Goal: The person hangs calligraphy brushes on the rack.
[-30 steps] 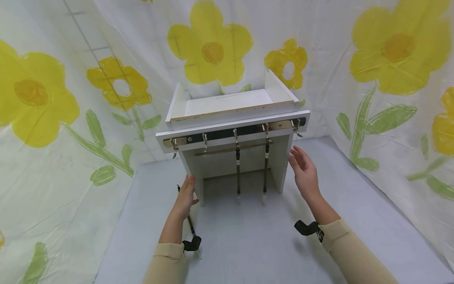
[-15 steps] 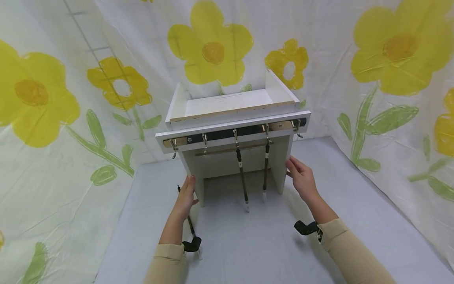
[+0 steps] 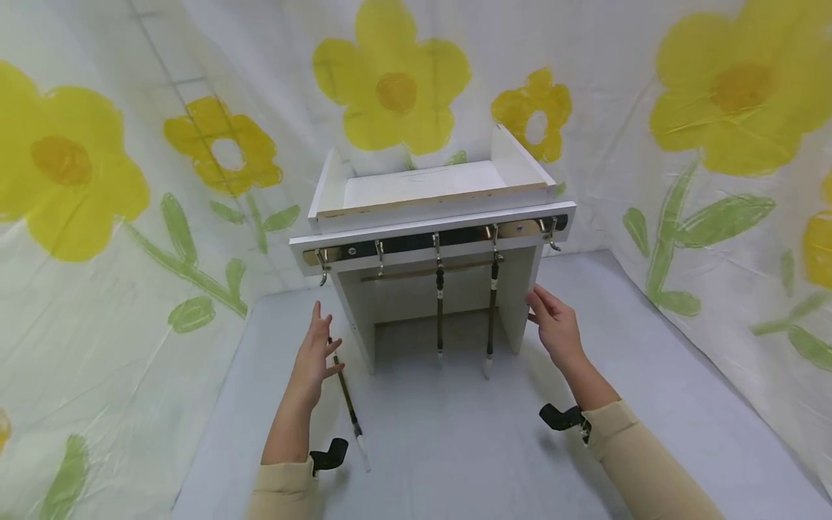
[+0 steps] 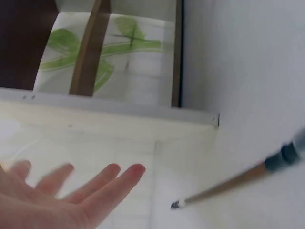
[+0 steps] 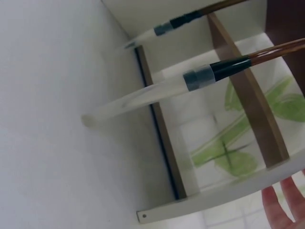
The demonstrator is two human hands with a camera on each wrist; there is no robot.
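Observation:
My left hand (image 3: 312, 361) is raised off the shelf's left side, fingers spread and holding nothing. Below and beside it, a capped calligraphy brush (image 3: 347, 393) lies on the table; the left wrist view shows a slim brush (image 4: 228, 186) too. With its fingertips my right hand (image 3: 557, 328) touches the right side panel (image 3: 523, 303) of the white shelf (image 3: 422, 184); straight fingers (image 5: 274, 207) show against the panel's outer side in the right wrist view. Two capped calligraphy brushes, one in the middle (image 3: 440, 310) and one farther right (image 3: 492, 310), hang from hooks.
A metal strip (image 3: 406, 244) with several hooks runs along the shelf's front; its left hook (image 3: 321, 266) bears nothing. A wooden bar (image 3: 416, 272) crosses behind the hanging brushes. Flower-printed sheeting (image 3: 604, 108) stands around the pale table (image 3: 455, 448).
My left hand has let go of the left side panel and moved left. My right hand has come in to touch the right panel. The middle hanging brush has swung.

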